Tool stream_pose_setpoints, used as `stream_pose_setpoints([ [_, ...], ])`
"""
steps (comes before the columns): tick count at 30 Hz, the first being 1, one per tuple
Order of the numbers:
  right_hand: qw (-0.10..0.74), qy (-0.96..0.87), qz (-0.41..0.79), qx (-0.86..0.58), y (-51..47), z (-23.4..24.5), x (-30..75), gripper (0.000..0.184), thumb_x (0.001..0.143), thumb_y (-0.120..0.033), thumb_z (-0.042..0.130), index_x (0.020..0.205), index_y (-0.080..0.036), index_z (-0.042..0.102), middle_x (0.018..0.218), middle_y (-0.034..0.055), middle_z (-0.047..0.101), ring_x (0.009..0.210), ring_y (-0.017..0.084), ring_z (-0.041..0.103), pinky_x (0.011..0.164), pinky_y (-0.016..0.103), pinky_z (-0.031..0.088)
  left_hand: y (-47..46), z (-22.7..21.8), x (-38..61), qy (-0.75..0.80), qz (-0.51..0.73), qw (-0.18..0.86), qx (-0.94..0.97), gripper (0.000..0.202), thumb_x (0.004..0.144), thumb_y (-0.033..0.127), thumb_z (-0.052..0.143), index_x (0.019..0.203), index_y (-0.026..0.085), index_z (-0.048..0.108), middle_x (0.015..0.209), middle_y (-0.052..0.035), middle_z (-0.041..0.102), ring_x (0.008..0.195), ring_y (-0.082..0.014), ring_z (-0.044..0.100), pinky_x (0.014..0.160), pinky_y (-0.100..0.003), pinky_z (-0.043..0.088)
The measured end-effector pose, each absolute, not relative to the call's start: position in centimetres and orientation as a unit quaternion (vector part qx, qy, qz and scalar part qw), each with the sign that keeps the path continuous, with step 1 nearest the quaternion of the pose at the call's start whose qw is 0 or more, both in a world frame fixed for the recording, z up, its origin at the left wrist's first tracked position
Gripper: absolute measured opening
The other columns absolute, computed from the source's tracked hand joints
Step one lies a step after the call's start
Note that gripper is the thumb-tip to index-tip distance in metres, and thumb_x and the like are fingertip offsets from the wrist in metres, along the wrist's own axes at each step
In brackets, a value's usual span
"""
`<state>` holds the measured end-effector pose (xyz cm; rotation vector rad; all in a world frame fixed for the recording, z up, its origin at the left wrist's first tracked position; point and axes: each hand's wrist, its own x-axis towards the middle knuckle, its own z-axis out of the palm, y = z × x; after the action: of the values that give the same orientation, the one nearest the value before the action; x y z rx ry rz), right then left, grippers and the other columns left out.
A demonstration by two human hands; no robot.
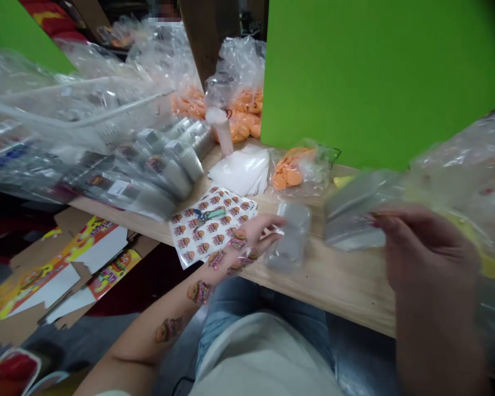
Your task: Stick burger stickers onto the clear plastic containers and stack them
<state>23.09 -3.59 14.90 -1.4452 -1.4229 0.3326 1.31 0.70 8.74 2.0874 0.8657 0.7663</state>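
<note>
My left hand (247, 245) hovers over the table edge, fingers stretched toward a clear plastic clamshell container (291, 236), with burger stickers on its back and along the forearm. Beside it lies a sheet of burger stickers (210, 228) with teal-handled scissors (208, 217) on top. My right hand (429, 258), blurred and close to the camera, grips a clear plastic tray (355, 212) by its edge. A crumpled clear bag with yellow contents (466, 203) fills the space behind that hand.
A light wooden table (334, 280) holds white paper sheets (241, 171), a bag of orange pieces (297, 173), and a heap of clear containers (160, 165) by a white plastic basket (78, 110). A green panel (375, 82) stands behind. Printed cardboard (61, 269) lies on the floor.
</note>
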Motion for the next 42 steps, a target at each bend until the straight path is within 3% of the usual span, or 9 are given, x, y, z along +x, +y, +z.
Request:
stream_pose_setpoints([
  [4, 0.404, -0.547, 0.363, -0.637, -3.0, 9.7, 22.6, 0.024, 0.076, -0.041, 0.06, 0.087, -0.022, 0.069, 0.082, 0.0041, 0.068, 0.072, 0.017, 0.061, 0.069, 0.036, 0.051, 0.0, 4.5, 1.0, 0.353, 0.323, 0.341, 0.809, 0.081, 0.065, 0.04, 0.072, 0.134, 0.019, 0.035, 0.135, -0.0139, 0.044, 0.127, -0.0305, 0.038, 0.105, -0.047, 0.032],
  [8, 0.385, -0.551, 0.408, -0.619, -2.8, 6.3, 21.1, 0.047, 0.079, -0.039, 0.055, 0.121, -0.019, 0.053, 0.084, 0.0028, 0.066, 0.074, 0.015, 0.06, 0.073, 0.035, 0.05, -1.1, 2.6, 2.2, 0.346, 0.358, 0.393, 0.773, 0.099, 0.061, 0.036, 0.076, 0.14, 0.02, 0.018, 0.137, -0.0161, 0.042, 0.128, -0.0305, 0.038, 0.109, -0.047, 0.028],
  [14, 0.357, -0.607, 0.417, -0.574, -2.4, 6.7, 20.5, 0.056, 0.081, -0.03, 0.053, 0.134, -0.019, 0.036, 0.076, -0.0006, 0.06, 0.069, 0.014, 0.057, 0.069, 0.032, 0.048, -1.7, 3.4, 1.7, 0.34, 0.376, 0.451, 0.735, 0.095, 0.071, 0.026, 0.07, 0.141, 0.027, 0.007, 0.146, -0.0141, 0.028, 0.134, -0.0281, 0.029, 0.11, -0.046, 0.028],
  [23, 0.384, -0.573, 0.401, -0.602, -2.9, 6.2, 20.0, 0.057, 0.079, -0.031, 0.054, 0.133, -0.018, 0.038, 0.075, -0.0009, 0.061, 0.067, 0.013, 0.056, 0.066, 0.031, 0.048, -1.5, 3.4, 1.8, 0.33, 0.379, 0.464, 0.729, 0.088, 0.073, 0.024, 0.068, 0.14, 0.03, 0.011, 0.136, -0.0093, 0.045, 0.129, -0.0241, 0.038, 0.113, -0.045, 0.022],
  [28, 0.365, -0.602, 0.356, -0.615, -3.1, 6.5, 19.9, 0.055, 0.081, -0.03, 0.052, 0.133, -0.018, 0.038, 0.075, -0.0003, 0.061, 0.068, 0.014, 0.057, 0.067, 0.031, 0.047, -1.5, 3.4, 1.9, 0.332, 0.394, 0.503, 0.694, 0.084, 0.077, 0.029, 0.063, 0.141, 0.025, 0.008, 0.134, -0.012, 0.047, 0.128, -0.0264, 0.038, 0.109, -0.046, 0.027],
  [33, 0.311, -0.667, 0.284, -0.614, -3.3, 6.6, 19.9, 0.05, 0.085, -0.031, 0.048, 0.133, -0.02, 0.039, 0.078, 0.0013, 0.062, 0.071, 0.016, 0.057, 0.069, 0.034, 0.048, -1.4, 4.4, 2.6, 0.424, 0.371, 0.476, 0.675, 0.077, 0.082, 0.033, 0.057, 0.141, 0.026, 0.008, 0.12, -0.0108, 0.057, 0.111, -0.0243, 0.053, 0.095, -0.041, 0.042],
  [36, 0.274, -0.715, 0.119, -0.632, -3.9, 6.9, 20.3, 0.052, 0.084, -0.034, 0.05, 0.132, -0.018, 0.04, 0.095, 0.009, 0.061, 0.09, 0.024, 0.056, 0.08, 0.043, 0.045, -1.5, 4.8, 3.1, 0.447, 0.366, 0.441, 0.687, 0.084, 0.077, 0.034, 0.062, 0.141, 0.026, 0.009, 0.114, -0.0088, 0.06, 0.106, -0.0238, 0.055, 0.092, -0.04, 0.042],
  [39, 0.288, -0.692, -0.041, -0.66, -4.5, 7.1, 20.7, 0.075, 0.078, -0.041, 0.058, 0.14, -0.014, 0.024, 0.12, 0.0177, 0.051, 0.111, 0.032, 0.045, 0.092, 0.051, 0.038, -1.7, 4.8, 3.3, 0.455, 0.366, 0.443, 0.681, 0.079, 0.079, 0.034, 0.06, 0.14, 0.027, 0.011, 0.113, -0.0075, 0.06, 0.102, -0.0214, 0.057, 0.09, -0.039, 0.043],
  [42, 0.26, -0.763, 0.023, -0.591, -4.8, 6.7, 20.7, 0.089, 0.075, -0.043, 0.062, 0.143, -0.015, 0.013, 0.124, 0.0165, 0.05, 0.115, 0.031, 0.044, 0.095, 0.049, 0.038, -1.4, 4.6, 2.9, 0.435, 0.397, 0.454, 0.668, 0.074, 0.078, 0.033, 0.061, 0.138, 0.025, 0.018, 0.121, -0.0091, 0.055, 0.11, -0.0215, 0.053, 0.093, -0.039, 0.041],
])
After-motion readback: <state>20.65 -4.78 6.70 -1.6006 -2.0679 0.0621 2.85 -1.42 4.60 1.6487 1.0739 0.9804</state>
